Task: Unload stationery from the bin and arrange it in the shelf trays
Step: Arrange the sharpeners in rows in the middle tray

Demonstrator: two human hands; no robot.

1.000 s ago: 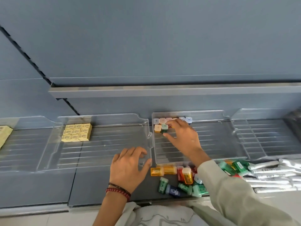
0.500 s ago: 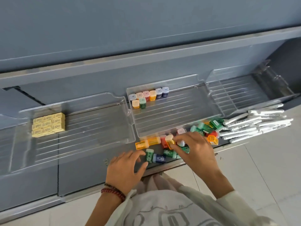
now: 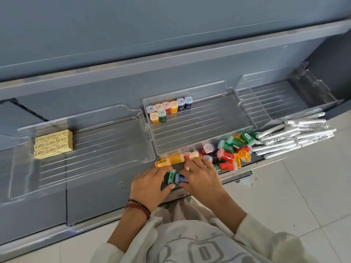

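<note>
1. Left hand (image 3: 150,184) and right hand (image 3: 202,177): both now just in front of the clear ribbed plastic middle tray (image 3: 199,133). A second ago the right hand was at that tray's back row.
2. Stock placed: eight small capped plastic boxes (image 3: 169,110) stand in the tray's back left corner. The loose pile of coloured boxes (image 3: 228,149) lies before the tray, so another pick-up appears begun.
3. Pose: the left hand's fingers curl over the green plastic box (image 3: 169,176), thumb beneath. The right hand pinches the dark blue plastic box (image 3: 182,179) touching it, other fingers spread.
</note>
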